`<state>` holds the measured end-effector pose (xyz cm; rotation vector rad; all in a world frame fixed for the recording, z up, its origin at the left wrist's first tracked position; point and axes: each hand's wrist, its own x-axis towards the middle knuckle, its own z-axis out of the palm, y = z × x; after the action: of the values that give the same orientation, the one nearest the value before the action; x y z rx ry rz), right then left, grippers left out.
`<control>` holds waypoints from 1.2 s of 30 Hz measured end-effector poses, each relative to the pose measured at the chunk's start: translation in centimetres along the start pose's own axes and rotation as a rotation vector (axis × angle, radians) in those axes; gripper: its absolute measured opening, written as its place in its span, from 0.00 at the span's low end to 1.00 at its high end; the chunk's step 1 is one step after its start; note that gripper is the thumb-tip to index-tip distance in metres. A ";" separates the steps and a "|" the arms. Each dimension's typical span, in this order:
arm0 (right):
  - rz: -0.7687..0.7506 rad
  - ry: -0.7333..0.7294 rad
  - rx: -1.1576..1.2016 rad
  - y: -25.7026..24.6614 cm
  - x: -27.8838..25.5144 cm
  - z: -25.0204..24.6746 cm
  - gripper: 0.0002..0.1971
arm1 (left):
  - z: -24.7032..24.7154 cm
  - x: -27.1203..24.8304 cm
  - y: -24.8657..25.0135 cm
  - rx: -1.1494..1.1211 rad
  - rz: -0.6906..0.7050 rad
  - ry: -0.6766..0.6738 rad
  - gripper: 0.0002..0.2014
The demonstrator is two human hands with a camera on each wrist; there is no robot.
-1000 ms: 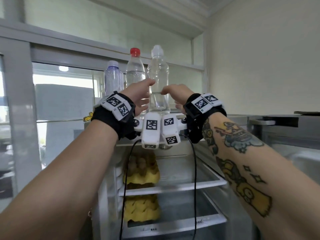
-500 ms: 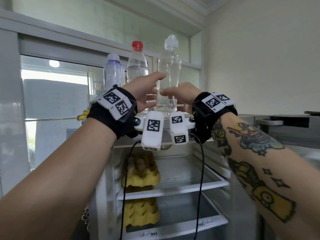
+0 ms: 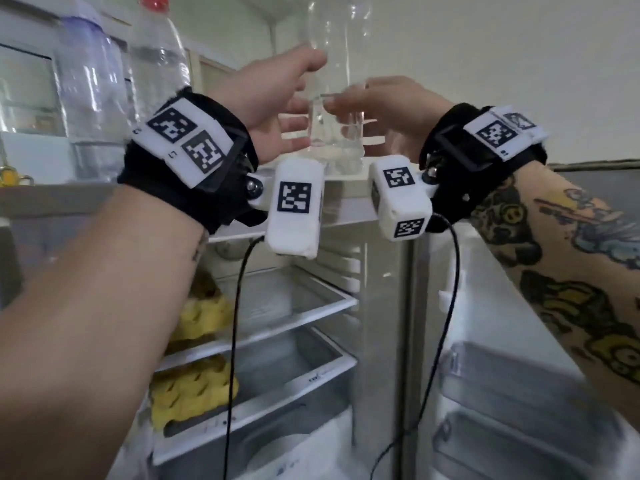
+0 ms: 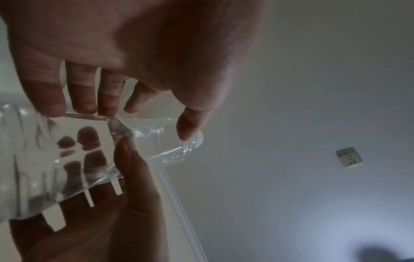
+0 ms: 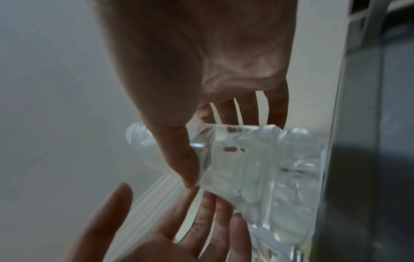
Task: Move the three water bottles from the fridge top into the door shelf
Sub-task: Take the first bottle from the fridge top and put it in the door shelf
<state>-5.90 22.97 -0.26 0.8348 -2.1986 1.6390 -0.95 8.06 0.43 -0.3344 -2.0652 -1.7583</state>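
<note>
Three water bottles stand on the fridge top: a purple-capped bottle, a red-capped bottle and a clear bottle at the right edge. My right hand grips the clear bottle low down, thumb in front and fingers behind it. My left hand lies open against its other side, straight fingers touching the clear bottle and thumb near the neck. The door shelf shows blurred at the lower right. I cannot tell whether the bottle's base still touches the top.
The fridge stands open below, with glass shelves and two yellow egg cartons at its left side. A window is behind the bottles. Black cables hang from both wrists in front of the fridge opening. A wall socket is on the wall.
Both hands stay at the clear bottle. The view has drawn closer and swung right and down, so the door's shelves now show at the lower right.
</note>
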 end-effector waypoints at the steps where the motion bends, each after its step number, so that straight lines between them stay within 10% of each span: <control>1: 0.008 0.020 -0.020 0.3 -0.9 -0.8 0.18 | 1.0 -0.1 -0.4 -0.022 -0.004 -0.039 0.25; 6: 0.128 0.137 -0.116 2.9 -5.6 -4.6 0.24 | 6.9 -0.4 -3.4 -0.088 -0.046 -0.223 0.11; 11: 0.295 0.212 -0.148 7.2 -9.5 -7.7 0.04 | 12.5 -0.2 -8.0 -0.139 -0.103 -0.430 0.22; 14: 0.380 0.214 -0.194 10.2 -10.7 -8.6 0.12 | 14.6 -0.4 -11.0 -0.157 -0.174 -0.508 0.21; 18: 0.470 0.258 -0.227 14.2 -11.8 -8.5 0.36 | 16.6 -0.8 -14.8 -0.163 -0.250 -0.547 0.23; 36: 0.582 0.256 -0.133 23.9 -14.8 -8.4 0.35 | 20.8 -3.3 -21.7 -0.103 -0.433 -0.490 0.23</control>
<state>-9.28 39.60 -24.14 -0.0719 -2.4555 1.6808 -10.55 24.87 -22.85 -0.4029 -2.5399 -2.2156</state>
